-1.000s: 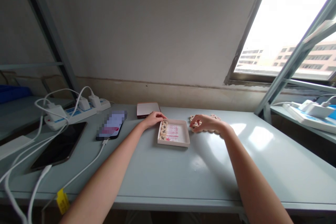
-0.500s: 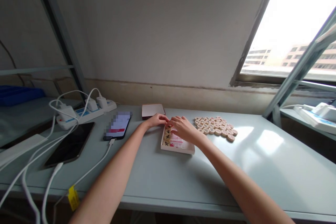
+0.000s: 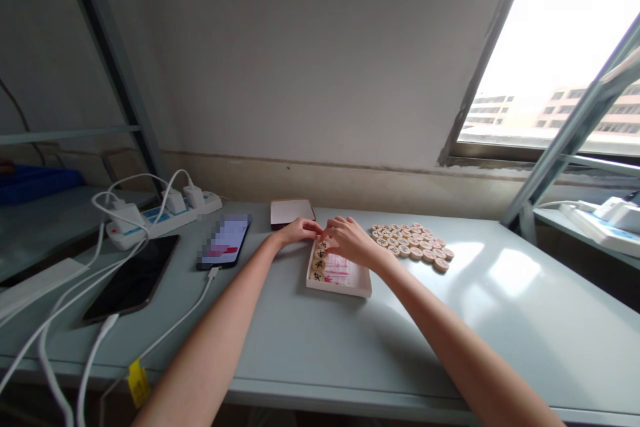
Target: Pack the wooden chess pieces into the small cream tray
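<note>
A shallow white box [image 3: 345, 289] lies on the desk in front of me. Along its left side runs a row of round wooden xiangqi pieces [image 3: 319, 265] with black characters. Paper with pink print [image 3: 338, 269] covers part of the box's floor. My left hand [image 3: 301, 231] is at the far left corner, its fingers closed and bent; their tips are hidden. From the right, my right hand [image 3: 349, 239] reaches over the box, its fingers curled down on a xiangqi piece at the row's far end, largely covered by the fingers.
Many more wooden pieces [image 3: 413, 243] lie grouped right of the box. Behind my left hand stands the box lid [image 3: 292, 211]. A lit phone [image 3: 227, 240], a dark tablet-like device [image 3: 134, 277], white cables [image 3: 175, 328] and a power strip [image 3: 165, 215] occupy the left.
The row of pieces in the box has shifted slightly toward me, and its characters show more fully. My right fingers have moved slightly; my left hand stays nearly in place.
</note>
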Motion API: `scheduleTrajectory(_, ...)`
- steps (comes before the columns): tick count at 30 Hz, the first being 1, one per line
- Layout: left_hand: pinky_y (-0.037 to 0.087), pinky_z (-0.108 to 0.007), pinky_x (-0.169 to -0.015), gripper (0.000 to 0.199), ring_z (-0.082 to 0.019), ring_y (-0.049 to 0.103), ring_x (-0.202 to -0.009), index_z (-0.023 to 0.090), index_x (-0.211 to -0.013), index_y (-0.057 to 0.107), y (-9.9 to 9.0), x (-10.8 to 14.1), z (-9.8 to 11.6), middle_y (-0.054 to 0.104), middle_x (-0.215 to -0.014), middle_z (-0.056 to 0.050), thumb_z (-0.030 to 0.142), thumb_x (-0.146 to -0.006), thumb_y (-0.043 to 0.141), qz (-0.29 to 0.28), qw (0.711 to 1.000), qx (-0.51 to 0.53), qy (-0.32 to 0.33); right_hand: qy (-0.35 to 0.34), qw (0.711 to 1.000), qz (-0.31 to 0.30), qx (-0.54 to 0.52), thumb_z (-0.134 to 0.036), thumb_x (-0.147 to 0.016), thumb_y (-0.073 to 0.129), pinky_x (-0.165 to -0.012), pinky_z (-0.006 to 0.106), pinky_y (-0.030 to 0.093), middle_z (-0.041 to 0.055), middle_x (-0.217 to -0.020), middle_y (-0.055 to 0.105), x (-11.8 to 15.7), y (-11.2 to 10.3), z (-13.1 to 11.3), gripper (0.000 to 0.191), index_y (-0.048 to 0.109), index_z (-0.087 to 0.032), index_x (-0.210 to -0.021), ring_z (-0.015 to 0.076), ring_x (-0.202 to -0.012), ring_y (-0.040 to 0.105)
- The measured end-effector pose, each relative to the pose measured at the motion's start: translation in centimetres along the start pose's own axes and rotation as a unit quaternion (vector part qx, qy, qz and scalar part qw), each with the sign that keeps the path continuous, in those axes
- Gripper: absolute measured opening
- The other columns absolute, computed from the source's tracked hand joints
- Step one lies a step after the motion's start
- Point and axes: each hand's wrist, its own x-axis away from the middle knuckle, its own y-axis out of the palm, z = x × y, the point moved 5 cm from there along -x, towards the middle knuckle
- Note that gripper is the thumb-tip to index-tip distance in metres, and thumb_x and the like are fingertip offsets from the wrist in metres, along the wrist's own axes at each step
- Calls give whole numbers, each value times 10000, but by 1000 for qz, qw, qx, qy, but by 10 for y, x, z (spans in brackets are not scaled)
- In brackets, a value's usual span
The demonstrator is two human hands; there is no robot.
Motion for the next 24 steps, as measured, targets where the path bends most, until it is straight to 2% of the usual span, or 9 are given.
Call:
scheduleTrajectory(4,396,-246,-766,207,-158,563,-797,134,-771,660,1,0,0,657,-786,-22,173,-585,578,2,1000,-9,-9,66,994,35,-74,-351,-715,610,-723,277,335,18,-884,564,7,-11,32,186,621,-245,-866,171,-857,492)
scheduleTrajectory(7,398,-246,-765,221,-158,562,-807,137,-804,660,2,3,4,656,-810,-27,189,-610,567,-12,1000,-13,-15,157,984,57,-53,-362,-728,581,-714,292,338,22,-870,567,21,-16,68,182,611,-234,-852,182,-851,486)
scheduleTrajectory(10,400,-245,-761,230,-158,562,-815,142,-821,659,4,6,7,655,-822,-29,178,-622,551,-19,1000,-12,-18,231,972,31,5,-342,-714,590,-729,323,323,33,-898,569,35,-9,94,160,616,-234,-828,210,-893,470)
scheduleTrajectory(13,399,-245,-755,238,-160,560,-817,143,-827,657,5,8,9,652,-832,-30,177,-621,543,-21,1000,-11,-19,264,963,-3,45,-355,-727,568,-746,349,311,54,-917,563,45,2,105,163,625,-237,-824,232,-926,454)
scheduleTrajectory(17,392,-248,-756,246,-158,555,-813,143,-836,652,6,9,9,647,-838,-30,189,-626,533,-15,999,-11,-28,269,962,-9,51,-396,-754,519,-768,374,306,71,-957,556,51,4,110,236,608,-238,-904,243,-949,446)
scheduleTrajectory(20,389,-250,-759,246,-158,551,-815,141,-835,650,6,9,10,643,-840,-31,194,-623,536,-18,999,-9,-28,267,963,16,34,-379,-750,530,-792,390,301,69,-979,555,47,-3,105,254,583,-239,-955,250,-976,436)
scheduleTrajectory(22,385,-252,-763,245,-159,549,-817,140,-833,650,6,8,9,641,-838,-32,200,-622,540,-20,999,-10,-25,241,970,33,4,-341,-755,533,-789,376,310,53,-962,559,39,-9,91,210,586,-246,-935,237,-964,447)
scheduleTrajectory(24,382,-254,-768,242,-160,547,-816,136,-823,651,6,7,8,641,-834,-34,207,-617,547,-19,1000,-14,-19,166,985,27,-48,-294,-760,538,-773,333,327,30,-943,566,28,-10,65,170,593,-259,-917,203,-929,471)
